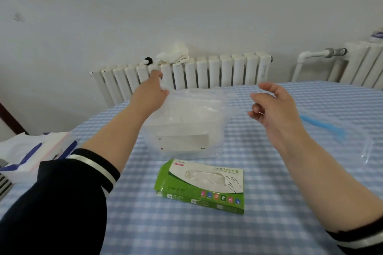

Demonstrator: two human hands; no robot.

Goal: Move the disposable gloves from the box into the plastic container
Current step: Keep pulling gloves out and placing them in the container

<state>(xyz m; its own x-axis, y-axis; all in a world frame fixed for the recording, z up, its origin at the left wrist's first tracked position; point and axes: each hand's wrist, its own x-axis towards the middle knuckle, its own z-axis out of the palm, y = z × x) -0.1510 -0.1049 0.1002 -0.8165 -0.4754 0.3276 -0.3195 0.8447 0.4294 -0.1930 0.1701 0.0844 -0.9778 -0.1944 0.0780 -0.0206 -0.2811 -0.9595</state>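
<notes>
So the left hand point(152, 94) is up over the far-left corner of the clear plastic container point(186, 124), fingers pinched on a thin see-through glove point(165, 87) that's hard to make out against the radiator point(217, 70) behind it. The right hand point(273, 109) hangs in the air just right of the container, fingers loosely curled, holding nothing as far as I can tell.

The container sits mid-table on the blue checked tablecloth point(269, 203), toward the far edge, and it looks like it already has a whitish pile of gloves in it. The green TPE glove box point(202, 186) lies flat just in front of it, nearer the person, with its window facing up.

My take on doing this bit well: these film gloves cling and float, so don't just let go from up high. Lower the pinched glove right into the container opening, press it onto the pile, then release. The free right hand could steady the container's rim, since it's light and may slide on the cloth. Then go back to the box and pull the next ones out through the opening.

There's also a zip bag with a blue seal point(323, 126) near the right edge, out of the way.
</notes>
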